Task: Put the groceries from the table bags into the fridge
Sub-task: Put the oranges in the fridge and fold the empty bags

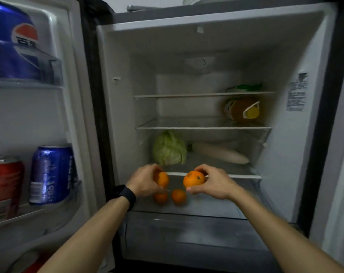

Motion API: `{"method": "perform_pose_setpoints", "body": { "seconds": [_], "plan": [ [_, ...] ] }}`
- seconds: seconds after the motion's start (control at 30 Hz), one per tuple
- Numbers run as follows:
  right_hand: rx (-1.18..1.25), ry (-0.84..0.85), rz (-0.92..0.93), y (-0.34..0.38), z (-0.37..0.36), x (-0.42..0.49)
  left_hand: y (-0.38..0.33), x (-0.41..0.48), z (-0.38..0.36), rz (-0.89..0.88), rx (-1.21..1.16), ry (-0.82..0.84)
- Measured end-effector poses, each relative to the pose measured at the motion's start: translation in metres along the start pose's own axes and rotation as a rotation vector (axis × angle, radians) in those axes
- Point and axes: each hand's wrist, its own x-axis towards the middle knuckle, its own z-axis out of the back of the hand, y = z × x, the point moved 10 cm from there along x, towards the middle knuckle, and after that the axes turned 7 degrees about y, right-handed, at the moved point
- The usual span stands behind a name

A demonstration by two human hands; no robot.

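The fridge (313, 134) stands open in front of me. My left hand (145, 180), with a dark watch on its wrist, grips an orange (163, 179) at the front of the lowest compartment. My right hand (214, 184) holds a second orange (193, 179) by its fingertips just to the right. Two more oranges (178, 196) lie below my hands on the clear bottom shelf (216, 205), one partly hidden by my left hand.
A cabbage (169, 147) and a long white radish (220, 153) lie behind the oranges. An oil bottle (242, 110) lies on the middle shelf, with a green packet (244, 87) above. The door racks at left hold a large Pepsi bottle (13, 44), a blue can (51, 174) and a red can (5, 186).
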Motion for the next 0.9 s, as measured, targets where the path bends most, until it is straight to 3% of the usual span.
{"method": "perform_pose_setpoints", "body": {
  "seconds": [0.4, 0.53, 0.9],
  "plan": [
    [-0.476, 0.506, -0.017, -0.033, -0.128, 0.099, 0.049, 0.074, -0.108, 0.106, 0.363, 0.477],
    [-0.537, 0.554, -0.062, -0.042, -0.152, 0.118, 0.062, 0.085, -0.127, 0.070, 0.369, 0.588],
    [-0.446, 0.477, -0.156, -0.055, -0.174, 0.126, 0.079, 0.090, -0.156, 0.086, 0.191, 0.563]
  ]
}}
